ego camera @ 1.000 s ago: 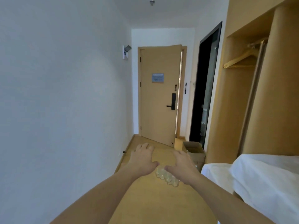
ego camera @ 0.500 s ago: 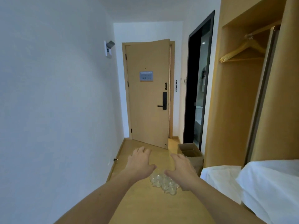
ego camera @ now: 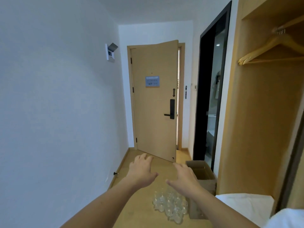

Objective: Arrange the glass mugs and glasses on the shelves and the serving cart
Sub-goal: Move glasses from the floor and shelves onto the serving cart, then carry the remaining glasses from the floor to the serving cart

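Note:
Several clear glasses (ego camera: 170, 206) stand bunched together on the wooden floor, low in the middle of the view. My left hand (ego camera: 141, 171) is stretched out above and to the left of them, fingers spread and holding nothing. My right hand (ego camera: 184, 177) is held out just above and behind the cluster, fingers relaxed and holding nothing. Neither hand touches the glasses. No shelf or serving cart is in sight.
An open cardboard box (ego camera: 201, 173) sits on the floor right of the glasses, against a wooden wardrobe (ego camera: 256, 129) with a hanger (ego camera: 271, 51). White bedding (ego camera: 246, 204) lies at the lower right. A wooden door (ego camera: 154, 102) stands ajar ahead, next to a dark bathroom doorway (ego camera: 212, 89).
The view has swung right and drawn nearer to the door. Both hands have lifted up and spread apart, so the glasses now show below them.

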A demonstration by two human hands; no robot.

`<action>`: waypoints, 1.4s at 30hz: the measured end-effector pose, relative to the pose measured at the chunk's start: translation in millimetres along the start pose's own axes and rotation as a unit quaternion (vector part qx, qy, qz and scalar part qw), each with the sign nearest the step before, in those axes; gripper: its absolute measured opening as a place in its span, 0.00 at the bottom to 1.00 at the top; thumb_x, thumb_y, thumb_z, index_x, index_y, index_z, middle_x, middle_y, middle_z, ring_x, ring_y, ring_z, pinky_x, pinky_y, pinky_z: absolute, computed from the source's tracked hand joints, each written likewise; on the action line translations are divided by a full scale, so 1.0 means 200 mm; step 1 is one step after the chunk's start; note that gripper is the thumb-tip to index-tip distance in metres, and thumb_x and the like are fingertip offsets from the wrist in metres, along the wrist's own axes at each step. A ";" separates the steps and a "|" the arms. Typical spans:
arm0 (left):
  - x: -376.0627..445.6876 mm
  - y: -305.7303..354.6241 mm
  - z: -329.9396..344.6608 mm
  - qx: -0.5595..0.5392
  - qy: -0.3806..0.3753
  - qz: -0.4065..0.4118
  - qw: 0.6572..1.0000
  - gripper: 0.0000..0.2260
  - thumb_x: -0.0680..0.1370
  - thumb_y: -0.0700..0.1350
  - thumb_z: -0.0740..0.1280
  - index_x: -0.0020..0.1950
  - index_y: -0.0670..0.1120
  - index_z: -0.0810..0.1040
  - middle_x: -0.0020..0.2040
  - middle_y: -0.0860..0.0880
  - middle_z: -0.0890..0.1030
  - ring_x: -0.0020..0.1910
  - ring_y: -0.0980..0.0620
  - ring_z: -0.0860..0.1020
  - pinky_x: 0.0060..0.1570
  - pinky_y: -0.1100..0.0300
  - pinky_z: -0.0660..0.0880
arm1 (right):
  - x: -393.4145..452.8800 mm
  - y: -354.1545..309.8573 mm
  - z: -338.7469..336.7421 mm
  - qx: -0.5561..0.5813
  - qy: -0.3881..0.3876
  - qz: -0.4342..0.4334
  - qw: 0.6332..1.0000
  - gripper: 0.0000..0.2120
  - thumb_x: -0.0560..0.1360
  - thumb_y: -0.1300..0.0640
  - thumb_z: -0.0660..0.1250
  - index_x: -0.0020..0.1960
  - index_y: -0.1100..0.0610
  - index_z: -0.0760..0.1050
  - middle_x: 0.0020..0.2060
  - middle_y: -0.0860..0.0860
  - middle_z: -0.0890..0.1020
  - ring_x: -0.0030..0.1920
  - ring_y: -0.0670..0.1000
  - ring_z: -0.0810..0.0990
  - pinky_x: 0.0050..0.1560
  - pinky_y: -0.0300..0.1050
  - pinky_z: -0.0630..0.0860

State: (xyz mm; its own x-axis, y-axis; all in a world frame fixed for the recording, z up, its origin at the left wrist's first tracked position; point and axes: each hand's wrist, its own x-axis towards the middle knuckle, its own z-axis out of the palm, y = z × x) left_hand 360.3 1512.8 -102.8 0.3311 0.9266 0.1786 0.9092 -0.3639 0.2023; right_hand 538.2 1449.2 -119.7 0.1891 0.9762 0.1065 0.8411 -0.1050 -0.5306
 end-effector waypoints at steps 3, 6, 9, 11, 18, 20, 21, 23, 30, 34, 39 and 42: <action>0.15 0.03 0.05 -0.005 -0.006 -0.008 1.000 0.33 0.77 0.62 0.65 0.79 0.50 0.61 0.80 0.47 0.60 0.78 0.45 0.56 0.75 0.43 0.61 | 0.18 0.06 0.00 -0.004 -0.010 -0.002 1.000 0.40 0.75 0.39 0.71 0.80 0.49 0.58 0.78 0.49 0.63 0.77 0.54 0.61 0.73 0.54 0.67; 0.28 0.04 0.11 -0.010 -0.012 -0.013 1.000 0.33 0.78 0.61 0.65 0.79 0.50 0.61 0.79 0.47 0.60 0.78 0.45 0.57 0.74 0.43 0.62 | 0.33 0.11 0.02 -0.005 -0.026 0.001 1.000 0.41 0.75 0.40 0.71 0.80 0.49 0.57 0.78 0.49 0.63 0.77 0.54 0.62 0.73 0.53 0.67; 0.40 0.05 0.19 -0.012 -0.019 -0.023 0.999 0.33 0.78 0.61 0.66 0.79 0.50 0.61 0.79 0.47 0.60 0.78 0.45 0.57 0.73 0.43 0.63 | 0.45 0.16 0.06 -0.008 -0.033 0.011 0.999 0.40 0.74 0.41 0.72 0.80 0.49 0.58 0.77 0.50 0.64 0.76 0.54 0.63 0.73 0.53 0.68; 0.49 0.04 0.26 -0.012 -0.033 -0.021 0.999 0.33 0.78 0.61 0.66 0.79 0.50 0.61 0.79 0.47 0.60 0.78 0.45 0.58 0.74 0.43 0.63 | 0.54 0.22 0.11 -0.007 -0.044 0.024 0.999 0.40 0.74 0.41 0.72 0.80 0.50 0.59 0.77 0.50 0.65 0.76 0.54 0.63 0.73 0.53 0.68; 0.92 -0.05 0.56 -0.022 -0.068 -0.005 0.997 0.33 0.77 0.61 0.67 0.78 0.49 0.63 0.78 0.46 0.62 0.77 0.44 0.59 0.73 0.44 0.64 | 0.93 0.42 0.29 0.001 -0.065 0.075 0.995 0.40 0.75 0.42 0.72 0.80 0.53 0.59 0.76 0.52 0.65 0.76 0.56 0.62 0.75 0.55 0.65; 1.05 -0.09 0.63 -0.028 -0.078 -0.001 0.997 0.33 0.77 0.61 0.67 0.78 0.50 0.64 0.78 0.46 0.62 0.77 0.44 0.59 0.73 0.44 0.64 | 1.06 0.46 0.33 0.000 -0.073 0.086 0.994 0.39 0.75 0.42 0.72 0.79 0.54 0.61 0.75 0.54 0.66 0.76 0.57 0.63 0.74 0.54 0.66; 1.13 -0.11 0.68 -0.031 -0.085 0.000 0.996 0.33 0.77 0.61 0.67 0.78 0.50 0.64 0.78 0.46 0.62 0.77 0.44 0.59 0.73 0.44 0.64 | 1.15 0.48 0.37 0.000 -0.077 0.093 0.993 0.38 0.75 0.41 0.72 0.78 0.54 0.63 0.74 0.54 0.68 0.75 0.57 0.64 0.73 0.54 0.66; 1.29 -0.15 0.77 -0.036 -0.097 0.000 0.995 0.33 0.77 0.61 0.67 0.78 0.50 0.64 0.78 0.46 0.62 0.77 0.44 0.59 0.74 0.45 0.64 | 1.30 0.52 0.43 0.001 -0.084 0.106 0.991 0.35 0.75 0.41 0.72 0.76 0.53 0.65 0.72 0.53 0.69 0.74 0.56 0.65 0.72 0.53 0.68; 1.78 -0.28 1.07 -0.060 -0.152 -0.004 0.987 0.33 0.77 0.60 0.67 0.78 0.49 0.64 0.79 0.44 0.62 0.78 0.43 0.60 0.74 0.45 0.63 | 1.76 0.66 0.63 0.005 -0.121 0.139 0.983 0.34 0.74 0.41 0.71 0.75 0.53 0.67 0.71 0.55 0.71 0.73 0.57 0.66 0.72 0.52 0.66; 1.99 -0.34 1.25 -0.083 -0.175 -0.010 0.981 0.32 0.77 0.58 0.68 0.77 0.48 0.66 0.78 0.43 0.64 0.76 0.42 0.62 0.74 0.46 0.64 | 1.94 0.78 0.75 0.027 -0.126 0.173 0.977 0.33 0.73 0.41 0.72 0.74 0.51 0.69 0.68 0.55 0.73 0.70 0.57 0.70 0.69 0.50 0.69; 2.14 -0.40 1.48 -0.120 -0.203 -0.047 0.971 0.30 0.75 0.57 0.70 0.75 0.48 0.69 0.74 0.44 0.70 0.71 0.42 0.68 0.69 0.52 0.68 | 2.11 0.92 0.93 0.027 -0.162 0.203 0.965 0.28 0.73 0.46 0.73 0.69 0.53 0.73 0.63 0.56 0.77 0.65 0.57 0.74 0.60 0.44 0.70; 2.23 -0.44 1.63 -0.138 -0.230 -0.078 0.960 0.29 0.76 0.55 0.70 0.75 0.47 0.70 0.74 0.42 0.70 0.71 0.40 0.68 0.69 0.54 0.65 | 2.19 1.01 1.05 0.032 -0.177 0.224 0.958 0.25 0.72 0.46 0.73 0.67 0.53 0.74 0.60 0.54 0.79 0.63 0.56 0.76 0.57 0.45 0.72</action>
State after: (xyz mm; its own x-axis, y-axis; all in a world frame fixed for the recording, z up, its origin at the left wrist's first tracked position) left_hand 510.2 1989.7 -354.0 0.3297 0.8931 -0.3061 0.8763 -0.1688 0.4513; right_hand 684.2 1896.1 -356.1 0.3304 0.8399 -0.4305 0.6808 -0.5280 -0.5076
